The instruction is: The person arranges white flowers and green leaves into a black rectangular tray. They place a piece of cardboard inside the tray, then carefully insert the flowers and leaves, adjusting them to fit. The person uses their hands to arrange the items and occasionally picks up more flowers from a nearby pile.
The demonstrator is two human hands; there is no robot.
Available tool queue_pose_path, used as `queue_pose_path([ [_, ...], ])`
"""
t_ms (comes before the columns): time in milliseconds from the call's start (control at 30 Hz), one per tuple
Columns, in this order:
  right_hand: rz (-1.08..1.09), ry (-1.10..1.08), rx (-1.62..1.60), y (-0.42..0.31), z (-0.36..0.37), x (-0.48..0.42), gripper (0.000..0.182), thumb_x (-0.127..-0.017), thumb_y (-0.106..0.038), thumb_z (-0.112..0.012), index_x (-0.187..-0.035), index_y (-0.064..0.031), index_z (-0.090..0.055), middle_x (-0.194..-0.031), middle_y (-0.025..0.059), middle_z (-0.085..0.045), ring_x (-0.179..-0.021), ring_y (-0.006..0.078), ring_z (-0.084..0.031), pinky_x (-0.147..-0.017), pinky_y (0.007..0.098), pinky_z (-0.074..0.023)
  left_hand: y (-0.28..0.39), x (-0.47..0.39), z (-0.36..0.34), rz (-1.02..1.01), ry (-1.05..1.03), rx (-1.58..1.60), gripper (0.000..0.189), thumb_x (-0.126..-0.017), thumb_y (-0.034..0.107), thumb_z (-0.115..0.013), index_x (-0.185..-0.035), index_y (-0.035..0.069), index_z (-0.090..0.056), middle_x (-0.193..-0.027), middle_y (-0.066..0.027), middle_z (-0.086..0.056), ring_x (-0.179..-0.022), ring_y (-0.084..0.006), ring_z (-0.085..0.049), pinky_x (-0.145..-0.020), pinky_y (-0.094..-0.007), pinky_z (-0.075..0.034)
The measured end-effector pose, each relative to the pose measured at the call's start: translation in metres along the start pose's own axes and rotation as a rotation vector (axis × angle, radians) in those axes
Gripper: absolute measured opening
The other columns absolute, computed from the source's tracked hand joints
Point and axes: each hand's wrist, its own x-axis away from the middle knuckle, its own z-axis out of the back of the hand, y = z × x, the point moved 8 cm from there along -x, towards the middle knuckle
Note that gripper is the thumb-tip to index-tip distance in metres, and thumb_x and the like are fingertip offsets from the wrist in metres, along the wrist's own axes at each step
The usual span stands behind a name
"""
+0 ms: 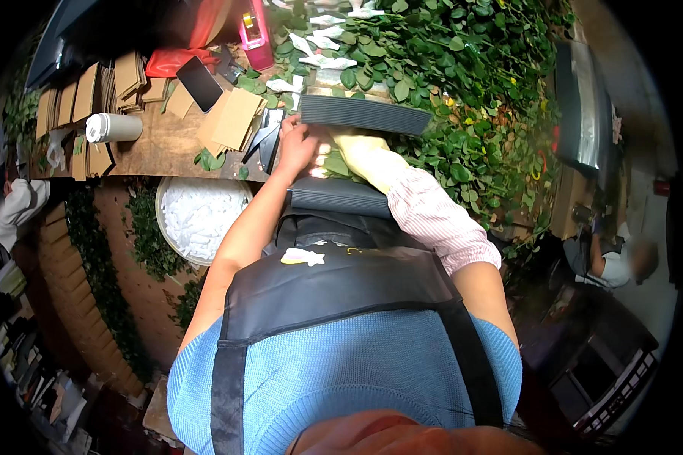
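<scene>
My bare left hand (299, 145) is at the front of the wooden table, its fingers bent beside the near end of a dark ribbed panel (366, 115). My right hand (367, 156) wears a pale yellow glove under a striped sleeve, and its fingers are hidden. Between the hands lie green leaves (336, 164) and several small pale tips, perhaps flower buds. A second dark ribbed panel (340, 199) stands on the near side, against my black apron. What either hand grips cannot be made out.
Left of my hands are cardboard pieces (236, 119), a smartphone (199, 84), a white lidded cup (114, 127) and a pink tape dispenser (256, 40). Leafy stems (461, 74) with white-wrapped heads (325, 42) cover the right. Below stands a tub of white pieces (205, 219). People are at both sides.
</scene>
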Motion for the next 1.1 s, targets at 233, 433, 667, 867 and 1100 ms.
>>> queue_pose_path([
  [233, 0.110, -0.128, -0.389, -0.018, 0.049, 0.021, 0.045, -0.100, -0.027, -0.059, -0.140, -0.0060, -0.059, -0.126, 0.0189, -0.068, -0.116, 0.0360, -0.066, -0.101, 0.0448, -0.0520, 0.004, 0.003, -0.002, -0.048, 0.078, -0.096, 0.030, -0.078, 0.016, -0.074, -0.105, 0.003, -0.077, -0.140, -0.0160, -0.055, -0.128, -0.0370, -0.051, -0.107, -0.0421, -0.045],
  [433, 0.217, 0.453, -0.034, -0.045, 0.164, 0.043, 0.077, -0.076, -0.026, -0.087, -0.143, -0.0029, -0.056, -0.135, 0.0190, -0.064, -0.126, 0.0373, -0.060, -0.112, 0.0460, -0.0446, 0.025, 0.012, 0.007, -0.043, 0.147, -0.104, 0.033, -0.078, 0.022, -0.080, -0.106, 0.006, -0.078, -0.139, -0.0152, -0.056, -0.126, -0.0362, -0.053, -0.105, -0.0427, -0.046],
  [667, -0.069, 0.201, -0.569, 0.051, 0.105, 0.003, 0.075, -0.082, -0.007, -0.083, -0.149, -0.0049, -0.050, -0.144, 0.0194, -0.058, -0.128, 0.0285, -0.058, -0.100, 0.0315, -0.0540, 0.023, 0.008, 0.007, -0.088, 0.202, -0.083, 0.031, -0.082, 0.031, -0.079, -0.080, 0.001, -0.071, -0.135, -0.0181, -0.059, -0.122, -0.0380, -0.056, -0.102, -0.0433, -0.047],
  [867, 0.021, 0.225, -0.990, -0.008, 0.165, 0.054, 0.038, -0.101, -0.006, -0.065, -0.137, 0.0020, -0.062, -0.129, 0.0167, -0.069, -0.117, 0.0230, -0.067, -0.105, 0.0343, -0.0511, 0.008, 0.011, 0.021, 0.031, 0.191, 0.046, 0.029, -0.095, 0.030, -0.071, -0.096, 0.002, -0.073, -0.119, -0.0184, -0.066, -0.113, -0.0358, -0.062, -0.098, -0.0413, -0.049],
  [1100, -0.050, -0.015, -1.623, -0.035, 0.125, 0.090, 0.044, -0.111, -0.028, -0.050, -0.127, 0.0097, -0.064, -0.111, 0.0223, -0.075, -0.100, 0.0305, -0.074, -0.095, 0.0419, -0.0579, 0.103, 0.088, 0.100, -0.180, 0.115, 0.618, 0.022, -0.101, 0.009, -0.064, -0.122, 0.002, -0.062, -0.124, -0.0127, -0.070, -0.114, -0.0223, -0.066, -0.098, -0.0354, -0.052],
])
